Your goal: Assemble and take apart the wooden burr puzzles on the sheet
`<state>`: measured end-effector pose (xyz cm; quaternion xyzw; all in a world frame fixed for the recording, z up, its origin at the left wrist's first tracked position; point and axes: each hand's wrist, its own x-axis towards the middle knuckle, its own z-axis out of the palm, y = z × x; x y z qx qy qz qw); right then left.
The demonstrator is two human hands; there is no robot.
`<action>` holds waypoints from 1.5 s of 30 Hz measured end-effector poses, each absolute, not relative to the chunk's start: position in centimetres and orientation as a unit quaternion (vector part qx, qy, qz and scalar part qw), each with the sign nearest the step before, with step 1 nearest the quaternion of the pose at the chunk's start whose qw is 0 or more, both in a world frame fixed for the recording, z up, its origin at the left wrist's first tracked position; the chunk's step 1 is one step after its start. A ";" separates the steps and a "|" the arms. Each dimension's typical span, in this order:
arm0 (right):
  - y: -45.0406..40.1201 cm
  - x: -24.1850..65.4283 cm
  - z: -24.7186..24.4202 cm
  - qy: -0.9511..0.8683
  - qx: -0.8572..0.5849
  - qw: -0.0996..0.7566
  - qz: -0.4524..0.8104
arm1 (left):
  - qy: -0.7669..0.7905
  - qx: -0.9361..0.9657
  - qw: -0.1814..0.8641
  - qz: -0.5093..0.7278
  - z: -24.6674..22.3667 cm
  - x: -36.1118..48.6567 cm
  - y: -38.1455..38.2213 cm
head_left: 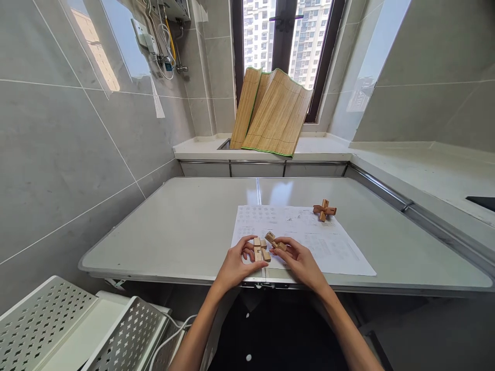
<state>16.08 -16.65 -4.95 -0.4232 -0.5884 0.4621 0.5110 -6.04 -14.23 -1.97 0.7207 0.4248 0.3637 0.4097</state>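
Landmark: the white printed paper sheet (pixel 328 247). Its print is too small to read, and its near-left part is hidden by the hands. Left hand (pixel 236 262), at the sheet's near-left corner: fingers half curled, thumb and fingertips gripping a pale wood notched-block cluster (pixel 258 250). Right hand (pixel 299 260), over the sheet's near edge: fingers bent, pinching a pale wood notched stick (pixel 270 237) just beside the cluster. Joints partly covered by fingers; can't tell if cluster and stick touch. Reddish-brown wooden cross-shaped block (pixel 324 210) sits at the sheet's far-right corner.

Sheet lies on a glossy white two-panel table (pixel 193 226). Beyond it: white ledge (pixel 317 147), green-edged bamboo mat (pixel 276 111) propped at a dark-framed window (pixel 284 31). Grey tiled wall (pixel 96 123) left of the sheet. Black flat object (pixel 481 203) far right of it, cropped, unidentifiable.

Perforated white plastic baskets (pixel 42 319) below-left of the sheet, cropped; contents can't be made out.
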 end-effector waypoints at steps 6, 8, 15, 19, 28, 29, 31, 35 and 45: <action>-17.2 15.9 -4.2 -0.631 -0.467 0.483 0.387 | 0.424 0.738 0.395 0.346 -1.9 -5.8 -14.5; -17.4 15.9 -4.1 -0.646 -0.490 0.458 0.364 | 0.419 0.744 0.396 0.339 -1.8 -5.8 -14.6; -17.5 15.9 -4.4 -0.662 -0.508 0.442 0.329 | 0.423 0.756 0.386 0.318 -1.7 -6.1 -14.8; -17.5 15.8 -4.4 -0.656 -0.505 0.444 0.342 | 0.415 0.767 0.385 0.302 -1.4 -6.0 -15.0; -17.8 15.6 -3.7 -0.646 -0.489 0.463 0.360 | 0.388 0.769 0.418 0.288 -0.9 -6.2 -15.4; -17.9 15.6 -3.7 -0.645 -0.491 0.464 0.358 | 0.385 0.767 0.424 0.289 -0.8 -6.2 -15.4; -17.9 15.6 -3.9 -0.643 -0.495 0.466 0.353 | 0.377 0.764 0.435 0.292 -0.7 -6.3 -15.4; -17.8 15.6 -4.0 -0.642 -0.498 0.465 0.352 | 0.358 0.759 0.449 0.306 -0.8 -6.3 -15.3; -17.8 15.6 -4.1 -0.646 -0.490 0.455 0.369 | 0.361 0.762 0.437 0.313 -0.9 -6.5 -15.3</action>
